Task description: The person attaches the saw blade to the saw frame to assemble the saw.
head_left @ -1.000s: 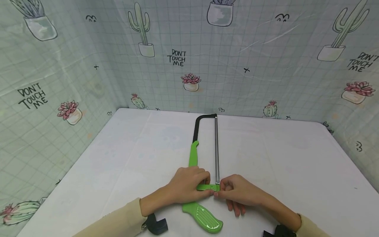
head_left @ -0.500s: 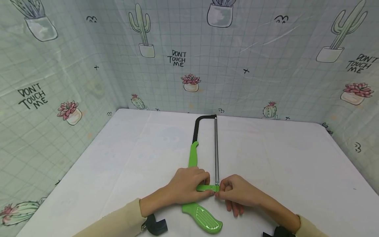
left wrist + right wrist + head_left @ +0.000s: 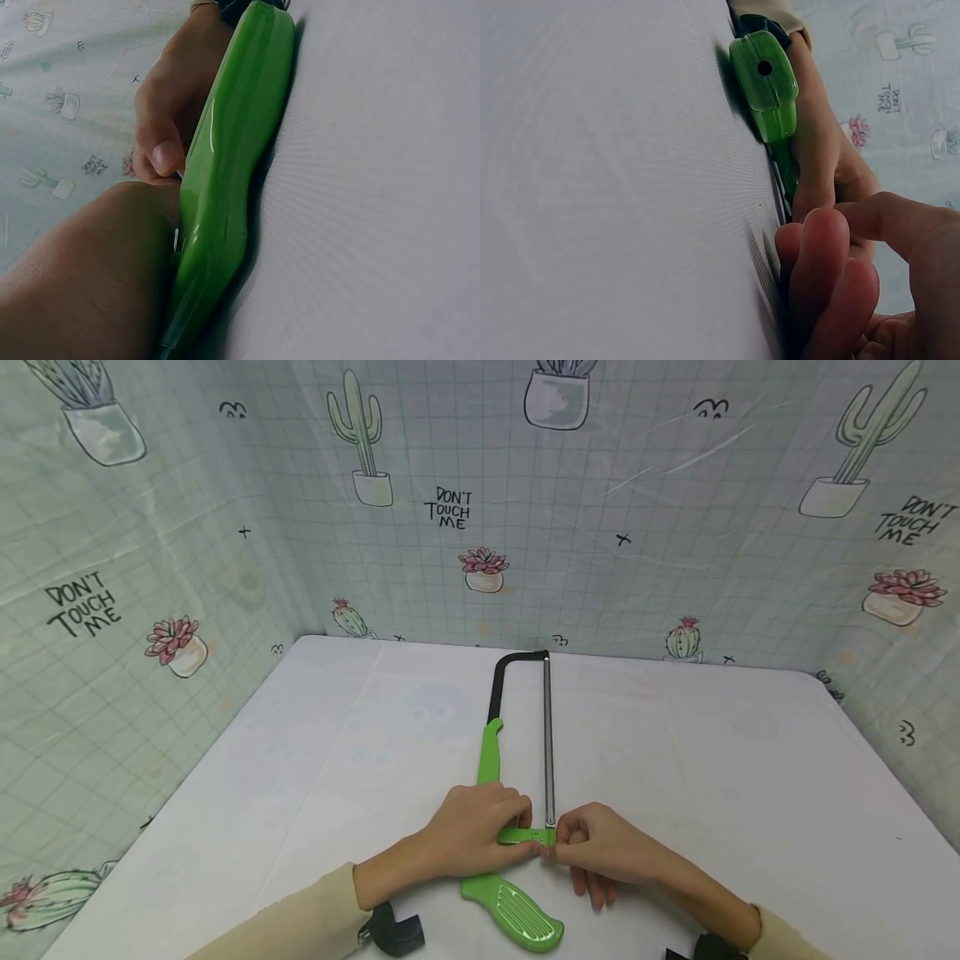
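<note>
A hacksaw [image 3: 490, 755] with a green handle and black front bow lies flat in the head view, its blade [image 3: 549, 739] on the right side. My left hand [image 3: 478, 828] grips the green frame above the handle, fingers curled over it and thumb along the short green arm [image 3: 517, 835]. At the arm's right end, below the blade's near end, the thumb and forefinger of my right hand [image 3: 615, 843] pinch a small part that the fingertips hide. The other right fingers hang loosely curled. The green handle [image 3: 236, 142] fills the middle of the left wrist view.
The hacksaw rests on a white tabletop [image 3: 712, 777]. Behind it and at both sides hangs a grid-patterned cloth [image 3: 570, 510] printed with cacti. Dark straps [image 3: 397, 931] show under the left wrist, and similar dark gear [image 3: 712, 946] sits by the right wrist.
The right thumb and forefinger have shifted very slightly at the end of the green arm. The hacksaw and my left hand stay in place.
</note>
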The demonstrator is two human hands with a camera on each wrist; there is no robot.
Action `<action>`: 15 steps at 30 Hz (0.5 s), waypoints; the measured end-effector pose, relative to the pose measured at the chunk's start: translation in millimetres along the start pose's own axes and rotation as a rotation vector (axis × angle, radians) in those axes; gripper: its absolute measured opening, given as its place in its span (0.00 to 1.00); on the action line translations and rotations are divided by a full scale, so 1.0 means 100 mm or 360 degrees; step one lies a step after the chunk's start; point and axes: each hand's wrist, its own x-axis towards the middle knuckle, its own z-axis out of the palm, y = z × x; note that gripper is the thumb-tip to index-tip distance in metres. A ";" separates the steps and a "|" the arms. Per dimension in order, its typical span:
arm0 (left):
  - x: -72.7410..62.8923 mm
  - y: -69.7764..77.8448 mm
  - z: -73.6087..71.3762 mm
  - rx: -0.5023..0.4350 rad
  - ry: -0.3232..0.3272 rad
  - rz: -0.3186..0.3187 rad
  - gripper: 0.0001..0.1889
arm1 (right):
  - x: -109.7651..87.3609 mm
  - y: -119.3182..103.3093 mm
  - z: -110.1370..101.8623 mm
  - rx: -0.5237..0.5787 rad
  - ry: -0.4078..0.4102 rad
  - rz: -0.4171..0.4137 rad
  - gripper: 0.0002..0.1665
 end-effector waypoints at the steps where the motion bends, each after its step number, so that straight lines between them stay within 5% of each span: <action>1: 0.00 0.00 0.00 -0.0001 0.0000 -0.0001 0.15 | 0.00 0.00 0.00 0.0002 0.0001 0.0001 0.17; 15: 0.01 0.00 0.02 0.0015 0.0005 -0.0016 0.15 | 0.01 0.02 -0.01 -0.0002 -0.0036 -0.0041 0.15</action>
